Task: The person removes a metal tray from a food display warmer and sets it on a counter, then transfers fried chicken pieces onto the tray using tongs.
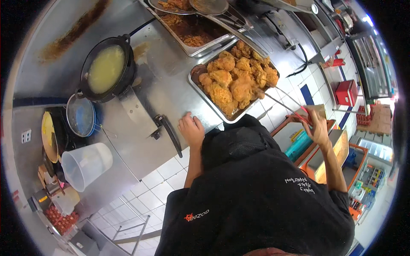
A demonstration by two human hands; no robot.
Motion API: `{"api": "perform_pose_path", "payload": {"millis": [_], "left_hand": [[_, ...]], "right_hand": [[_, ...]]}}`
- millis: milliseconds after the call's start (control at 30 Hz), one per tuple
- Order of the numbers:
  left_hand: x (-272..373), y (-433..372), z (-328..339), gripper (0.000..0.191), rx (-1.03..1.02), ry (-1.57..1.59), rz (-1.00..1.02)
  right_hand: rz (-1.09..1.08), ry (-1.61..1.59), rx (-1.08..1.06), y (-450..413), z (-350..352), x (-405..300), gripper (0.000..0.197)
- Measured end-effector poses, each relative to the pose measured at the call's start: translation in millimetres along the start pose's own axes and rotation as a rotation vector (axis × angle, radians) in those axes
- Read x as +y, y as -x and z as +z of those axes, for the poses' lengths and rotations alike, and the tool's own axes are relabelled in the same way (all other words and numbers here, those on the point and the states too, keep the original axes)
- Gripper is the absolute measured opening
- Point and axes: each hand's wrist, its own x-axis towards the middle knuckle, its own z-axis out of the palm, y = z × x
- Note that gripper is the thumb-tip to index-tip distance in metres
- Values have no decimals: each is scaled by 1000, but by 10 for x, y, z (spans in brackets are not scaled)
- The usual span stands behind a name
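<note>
My right hand (315,126) grips metal tongs with red handles (300,116). Their tips reach the right side of a metal tray (208,103) heaped with golden fried chicken pieces (242,85). One tip is at a piece near the rim; whether the tongs pinch it I cannot tell. My left hand (191,128) rests on the front edge of the steel counter (173,92), fingers slightly apart and holding nothing. It lies between the tray and a black lever handle (171,136).
A black wok (130,62) with yellowish oil (106,69) sits on the left. Near it are a blue-rimmed sieve (80,115) and a translucent plastic container (86,164). Behind the chicken, a crumb-strewn tray (205,30) carries strainers (209,5). Orange-edged bins (282,126) stand at right.
</note>
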Motion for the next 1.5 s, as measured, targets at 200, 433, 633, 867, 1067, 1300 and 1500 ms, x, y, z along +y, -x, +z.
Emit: {"api": "perform_pose_path", "payload": {"millis": [200, 433, 633, 867, 1067, 1300, 1500], "left_hand": [[-10, -10, 11, 26, -15, -24, -21], [-38, 19, 32, 29, 64, -30, 5], [13, 12, -7, 31, 12, -60, -27], [33, -19, 6, 32, -2, -97, -54], [81, -135, 37, 32, 2, -75, -31], [45, -9, -52, 31, -19, -91, -51], [-34, 74, 43, 32, 12, -63, -27]], "right_hand": [[92, -371, 191, -862, -188, -706, 42], [-142, -167, 119, -3587, -561, -1167, 50], [-464, 327, 70, -5959, -69, -1315, 63], [-466, 429, -218, -6808, 187, -1718, 56], [-639, 301, -264, -7315, -10, -597, 63], [-180, 30, -233, -6296, -234, -1056, 66], [-237, -192, -116, -5767, -282, -839, 69]]}}
